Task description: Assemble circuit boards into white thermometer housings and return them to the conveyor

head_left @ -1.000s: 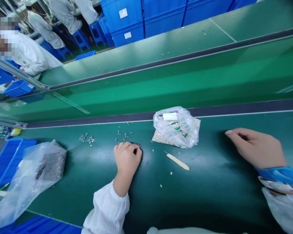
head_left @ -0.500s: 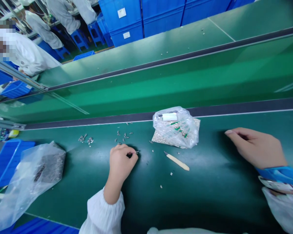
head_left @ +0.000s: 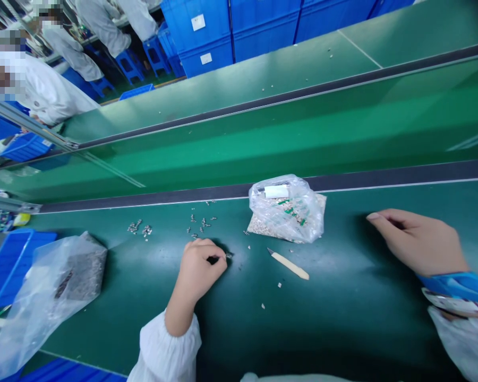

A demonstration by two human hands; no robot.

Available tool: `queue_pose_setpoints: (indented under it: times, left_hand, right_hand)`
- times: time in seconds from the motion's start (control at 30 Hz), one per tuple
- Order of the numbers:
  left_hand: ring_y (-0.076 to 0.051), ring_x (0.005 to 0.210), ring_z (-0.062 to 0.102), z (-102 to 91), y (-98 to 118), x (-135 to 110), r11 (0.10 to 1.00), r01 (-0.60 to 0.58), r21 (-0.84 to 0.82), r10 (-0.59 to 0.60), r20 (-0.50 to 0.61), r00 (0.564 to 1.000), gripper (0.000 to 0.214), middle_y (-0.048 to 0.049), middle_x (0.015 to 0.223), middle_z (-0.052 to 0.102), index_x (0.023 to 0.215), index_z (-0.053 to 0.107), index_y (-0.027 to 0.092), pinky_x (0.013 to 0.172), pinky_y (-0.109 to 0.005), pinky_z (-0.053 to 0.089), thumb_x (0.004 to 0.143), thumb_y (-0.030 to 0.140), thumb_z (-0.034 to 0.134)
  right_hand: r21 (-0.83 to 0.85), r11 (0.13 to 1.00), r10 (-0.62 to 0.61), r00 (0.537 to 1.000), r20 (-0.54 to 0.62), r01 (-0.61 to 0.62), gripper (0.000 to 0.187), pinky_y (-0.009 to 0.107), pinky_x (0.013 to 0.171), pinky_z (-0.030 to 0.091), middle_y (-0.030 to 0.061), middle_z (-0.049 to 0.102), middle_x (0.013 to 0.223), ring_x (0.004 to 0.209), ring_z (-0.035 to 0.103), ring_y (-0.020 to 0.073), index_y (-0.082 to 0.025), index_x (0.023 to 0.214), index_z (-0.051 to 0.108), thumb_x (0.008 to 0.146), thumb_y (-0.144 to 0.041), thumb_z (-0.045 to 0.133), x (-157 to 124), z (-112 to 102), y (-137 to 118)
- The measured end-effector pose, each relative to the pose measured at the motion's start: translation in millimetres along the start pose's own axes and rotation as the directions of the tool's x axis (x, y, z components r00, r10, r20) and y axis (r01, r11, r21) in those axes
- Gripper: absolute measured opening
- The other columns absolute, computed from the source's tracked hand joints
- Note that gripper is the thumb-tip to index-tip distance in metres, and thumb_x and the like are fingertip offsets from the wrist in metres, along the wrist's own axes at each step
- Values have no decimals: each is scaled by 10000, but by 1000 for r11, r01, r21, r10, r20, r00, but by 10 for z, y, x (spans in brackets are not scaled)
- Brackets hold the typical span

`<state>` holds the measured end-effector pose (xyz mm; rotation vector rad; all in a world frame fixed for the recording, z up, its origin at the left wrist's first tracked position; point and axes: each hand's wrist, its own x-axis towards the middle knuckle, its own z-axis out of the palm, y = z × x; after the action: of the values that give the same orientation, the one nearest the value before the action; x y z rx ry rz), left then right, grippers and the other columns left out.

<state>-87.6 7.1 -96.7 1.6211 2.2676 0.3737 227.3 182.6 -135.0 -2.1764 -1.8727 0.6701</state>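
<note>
My left hand point(head_left: 201, 266) rests on the dark green mat with its fingers curled in a pinch on a small metal part point(head_left: 228, 255) at its fingertips. More small metal parts point(head_left: 201, 223) lie scattered just beyond it, and another little cluster point(head_left: 140, 228) sits further left. My right hand point(head_left: 418, 241) lies on the mat at the right, fingers loosely bent and together, with nothing visible in it. Between the hands lie a cream-handled small knife point(head_left: 289, 263) and a clear plastic bag of small pale pieces point(head_left: 287, 208).
At the left edge sits a clear bag of dark parts point(head_left: 69, 270), partly over a blue bin point(head_left: 6, 262). A green conveyor belt point(head_left: 302, 127) runs behind the mat. Blue crates point(head_left: 263, 26) and people in white coats stand at the far side.
My left hand has slid a little toward me and to the left, its fingers drawing a small metal part out of the scatter. My right hand has stayed put.
</note>
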Motion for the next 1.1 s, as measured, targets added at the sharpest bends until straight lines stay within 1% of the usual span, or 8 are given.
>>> queue_pose_setpoints:
  times: [0.3, 0.53, 0.63, 0.7, 0.8, 0.97, 1.03, 1.1]
  left_hand:
    - [-212, 726, 594, 23, -2, 6, 992, 13, 125, -10, -21, 1000, 209, -4, 676, 682, 602, 683, 241, 731, -378, 357, 724, 135, 551]
    - [-219, 704, 638, 70, 134, -72, 989, -84, 119, 78, 55, 995, 204, -32, 776, 708, 919, 695, 197, 695, -356, 449, 730, 235, 629]
    - [-229, 657, 635, 157, 173, -69, 985, -119, 125, 112, 59, 992, 145, -41, 744, 698, 840, 695, 187, 650, -361, 465, 731, 166, 601]
    - [-200, 631, 632, 195, 159, -60, 985, -133, 105, 130, 35, 991, 162, -27, 715, 687, 804, 685, 193, 615, -319, 473, 752, 116, 551]
    - [-161, 664, 644, 200, 99, -59, 989, -134, 63, 138, -61, 989, 208, -22, 768, 700, 919, 665, 196, 628, -266, 492, 815, 144, 492]
    - [-185, 751, 656, 148, 21, -81, 997, -60, 54, 71, -222, 972, 318, -100, 913, 709, 1044, 615, 136, 694, -310, 503, 911, 233, 344]
    - [-180, 705, 649, 118, 28, -85, 997, -55, 59, 65, -193, 979, 301, -82, 855, 704, 1027, 624, 142, 661, -303, 502, 903, 246, 371]
    - [-172, 643, 638, 93, 59, -89, 994, -81, 69, 88, -100, 991, 239, -34, 780, 690, 1011, 639, 180, 621, -293, 497, 846, 280, 499]
  right_hand:
    - [4, 1000, 15, 1000, 3, -15, 439, 312, 580, 382, 28, 624, 586, 674, 585, 262, -240, 654, 658, 503, -579, 422, 0, -20, 3]
    - [-4, 1000, 17, 1000, 15, -17, 466, 322, 606, 389, 35, 631, 617, 708, 592, 267, -241, 654, 654, 499, -593, 392, -16, -19, -50]
    - [-15, 1000, 13, 1000, 21, -13, 481, 322, 607, 388, 35, 628, 616, 707, 589, 264, -241, 666, 655, 502, -601, 383, -14, -18, -49]
    - [-19, 1000, 21, 1000, 22, -20, 486, 321, 605, 387, 34, 622, 608, 697, 585, 260, -241, 673, 656, 501, -602, 381, -10, -18, -44]
    - [-23, 1000, 23, 999, 23, -22, 485, 321, 604, 386, 35, 620, 604, 694, 585, 260, -239, 671, 655, 497, -600, 382, -8, -18, -38]
    - [2, 1000, 19, 1000, 25, -19, 486, 318, 604, 388, 34, 622, 599, 692, 591, 261, -234, 679, 660, 507, -603, 395, -14, -17, -30]
    - [4, 1000, 13, 1000, 20, -13, 482, 318, 600, 386, 34, 622, 596, 682, 589, 258, -233, 675, 660, 511, -601, 396, -15, -18, -24]
    - [0, 1000, 9, 1000, 18, -9, 477, 317, 596, 383, 33, 615, 584, 673, 584, 257, -234, 669, 659, 514, -599, 395, -14, -18, -15]
